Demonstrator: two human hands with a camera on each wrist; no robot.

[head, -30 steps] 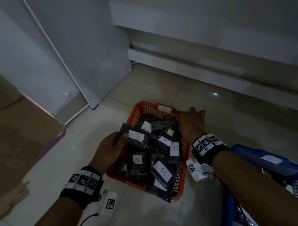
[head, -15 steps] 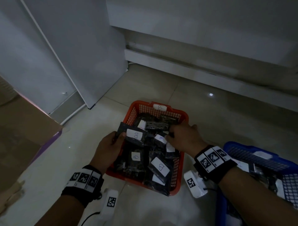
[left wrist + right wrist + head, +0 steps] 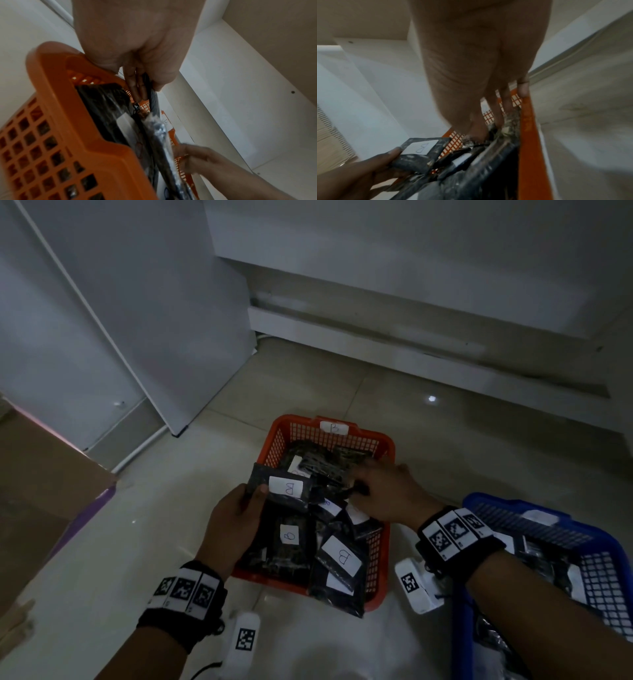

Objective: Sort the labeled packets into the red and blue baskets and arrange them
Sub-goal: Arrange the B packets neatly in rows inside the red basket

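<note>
A red basket (image 3: 385, 441) stands on the floor, full of dark packets with white B labels. My left hand (image 3: 253, 496) pinches the corner of one such B packet (image 3: 286, 487) above the basket's left side, thumb on top; the pinch also shows in the left wrist view (image 3: 144, 92). My right hand (image 3: 363, 489) reaches into the pile near the middle. Its thumb and fingers close on the top edge of a dark packet (image 3: 493, 133). The blue basket (image 3: 513, 505) with more packets sits at the right, partly hidden by my right forearm.
A brown cardboard box (image 3: 41, 491) lies at the left. A white cabinet door (image 3: 137, 320) stands open behind it, and a white base panel (image 3: 376, 337) runs along the back. Tiled floor (image 3: 479, 460) lies beyond the baskets.
My right hand left the red basket's far right rim and came back down into the packets. My left hand keeps its hold on the B packet.
</note>
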